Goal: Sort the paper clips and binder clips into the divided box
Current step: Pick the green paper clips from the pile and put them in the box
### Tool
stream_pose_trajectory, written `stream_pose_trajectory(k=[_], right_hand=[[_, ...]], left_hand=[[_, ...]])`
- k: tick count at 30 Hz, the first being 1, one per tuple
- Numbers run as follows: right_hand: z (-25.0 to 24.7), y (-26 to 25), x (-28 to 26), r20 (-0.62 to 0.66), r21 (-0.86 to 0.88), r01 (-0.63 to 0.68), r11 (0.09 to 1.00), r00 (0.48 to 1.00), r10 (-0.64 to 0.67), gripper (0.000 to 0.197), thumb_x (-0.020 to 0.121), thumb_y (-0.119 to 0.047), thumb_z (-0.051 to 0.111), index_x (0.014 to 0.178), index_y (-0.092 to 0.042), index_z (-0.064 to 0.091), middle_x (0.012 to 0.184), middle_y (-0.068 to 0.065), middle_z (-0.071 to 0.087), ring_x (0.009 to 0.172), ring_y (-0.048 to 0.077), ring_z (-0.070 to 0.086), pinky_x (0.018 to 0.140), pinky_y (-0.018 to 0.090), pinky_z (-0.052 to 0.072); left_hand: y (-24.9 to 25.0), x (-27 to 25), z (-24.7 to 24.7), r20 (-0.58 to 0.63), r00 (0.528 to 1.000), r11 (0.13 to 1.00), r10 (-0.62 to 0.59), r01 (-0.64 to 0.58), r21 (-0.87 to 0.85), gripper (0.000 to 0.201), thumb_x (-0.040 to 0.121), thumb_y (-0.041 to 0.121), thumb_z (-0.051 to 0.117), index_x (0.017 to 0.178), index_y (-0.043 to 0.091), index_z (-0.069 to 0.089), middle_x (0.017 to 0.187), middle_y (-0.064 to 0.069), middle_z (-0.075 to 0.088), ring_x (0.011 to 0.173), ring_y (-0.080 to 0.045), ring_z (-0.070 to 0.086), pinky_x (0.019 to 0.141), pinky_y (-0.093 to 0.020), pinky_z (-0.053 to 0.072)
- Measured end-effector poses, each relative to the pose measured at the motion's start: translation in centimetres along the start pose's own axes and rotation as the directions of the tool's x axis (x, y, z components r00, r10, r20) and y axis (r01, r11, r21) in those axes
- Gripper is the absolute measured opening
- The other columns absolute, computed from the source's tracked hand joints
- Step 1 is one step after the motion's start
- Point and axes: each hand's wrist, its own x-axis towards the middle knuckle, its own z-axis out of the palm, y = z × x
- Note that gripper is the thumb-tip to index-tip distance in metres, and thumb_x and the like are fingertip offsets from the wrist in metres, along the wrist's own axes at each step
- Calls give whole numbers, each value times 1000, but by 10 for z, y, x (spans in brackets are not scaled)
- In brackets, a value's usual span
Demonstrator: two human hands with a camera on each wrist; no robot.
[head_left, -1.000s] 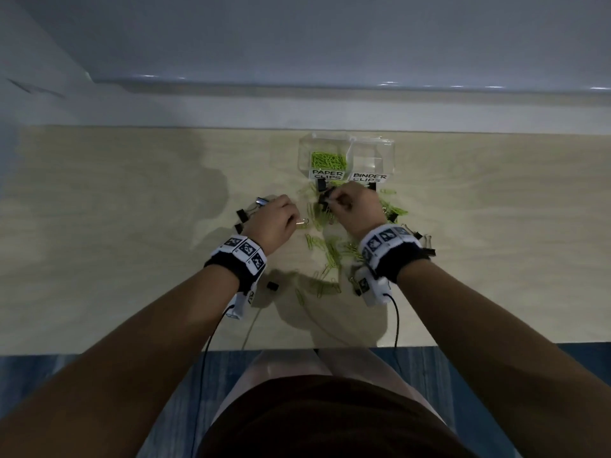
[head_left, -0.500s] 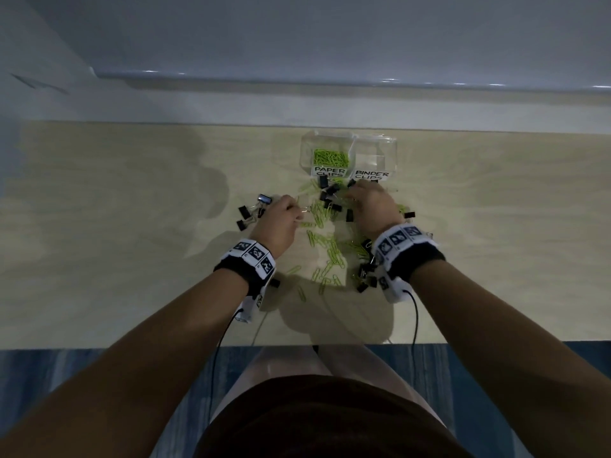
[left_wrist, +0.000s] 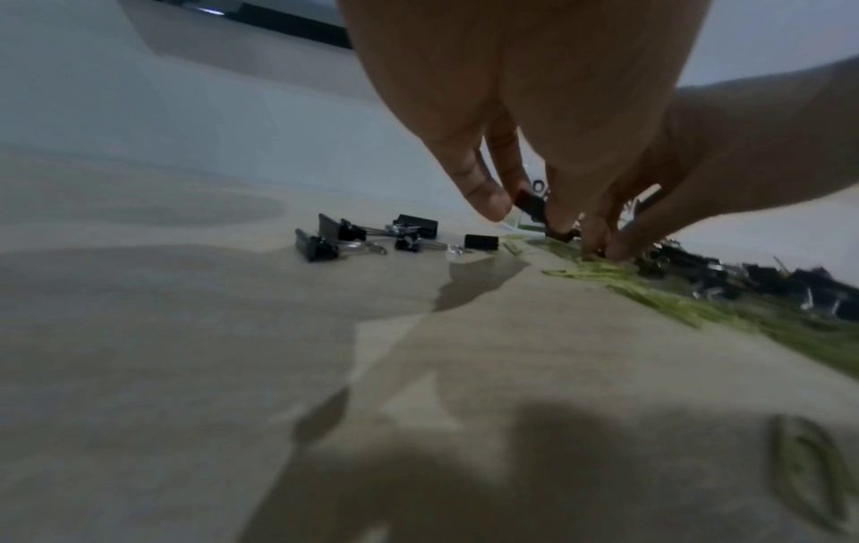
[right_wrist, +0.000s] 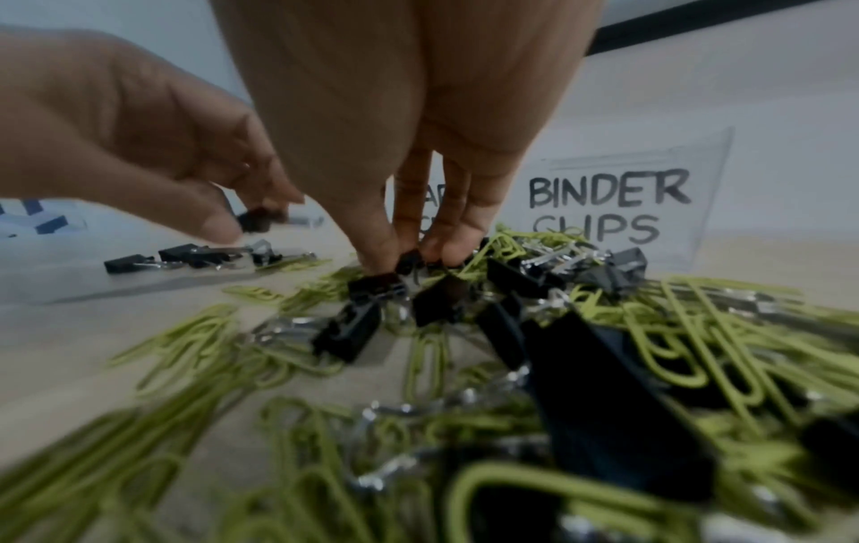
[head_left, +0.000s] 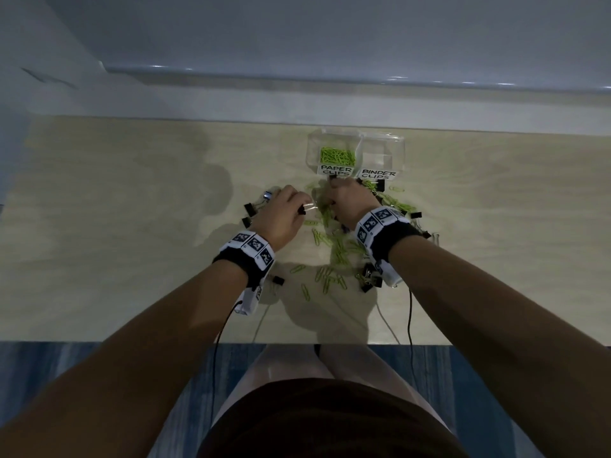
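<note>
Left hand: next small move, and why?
Probably carry it to the BINDER CLIPS compartment and let go. The left hand already pinches a black binder clip, and that compartment looks empty, while green paper clips already lie in the other one.

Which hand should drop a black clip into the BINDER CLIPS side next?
Probably the right hand. It sits just in front of the divided box, its grip among the black binder clips. The left hand pinches one too, but is farther off.

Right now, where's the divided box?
Head view: divided box sits at the table's far edge, right of centre, just beyond the right hand and the clip pile.
</note>
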Motion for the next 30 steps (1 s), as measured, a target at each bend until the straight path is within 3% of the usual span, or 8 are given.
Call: stream_pose_trajectory(k=[3,6,11,15,18,24,27,30], right_hand=[[5,7,-6,-50,110,7,994,999,-1,20,75,8,51,86,0,67,95,18,59,87,35,58,72,40,50],[6,14,-18,-218,293,-38,955,970,105,14,68,8,55,74,-1,64,82,15,59,73,28,56,65,35,49],[-3,41,-57,-395,566,-191,802,791,467,12,74,5,61,74,-7,64,84,4,60,73,18,61,72,24,54],[-3,67,-90,-397,567,-318,760,703,590,11,77,4,61,80,-6,64,84,2,56,72,16,58,72,29,57],[3,76,-98,-383,466,-374,802,732,563,15,77,1,61,90,-6,67,89,4,58,77,19,58,74,34,55],[15,25,-71,-342,165,-161,973,916,210,14,79,-11,60,91,-13,68,90,3,65,86,25,56,81,44,49],[18,1,-54,-209,67,-213,975,952,223,21,84,-21,55,99,-13,66,107,5,63,104,28,52,94,49,41],[20,-7,-43,-117,9,-272,962,955,271,25,88,-22,48,105,-12,64,115,7,58,113,30,46,97,48,35]], left_hand=[[-12,-7,-8,-163,981,993,-106,96,-70,27,84,11,58,111,9,57,107,-13,53,98,-28,52,85,-37,47],[-26,-8,-14,-170,975,983,-140,158,95,29,82,11,58,111,7,58,110,-17,54,102,-36,47,88,-46,45],[-20,8,-9,27,996,975,-85,77,207,32,85,16,60,115,7,60,116,-12,57,109,-34,43,95,-43,40],[-20,14,-6,25,992,975,-126,119,190,26,88,15,56,113,7,62,113,-12,60,108,-34,45,95,-41,39],[-24,11,-9,-3,995,979,-103,102,175,24,88,12,54,109,5,63,107,-15,62,101,-35,48,90,-43,42],[-40,-9,-13,-47,992,983,-114,120,138,31,84,14,42,103,4,64,98,-17,62,94,-36,51,84,-42,46],[-41,-21,-16,-55,985,966,-161,169,196,34,79,17,38,93,4,65,95,-17,60,90,-37,51,79,-43,47],[-28,-12,-18,-52,981,948,-188,195,250,19,79,7,52,91,3,66,98,-17,55,94,-37,49,81,-46,46]])
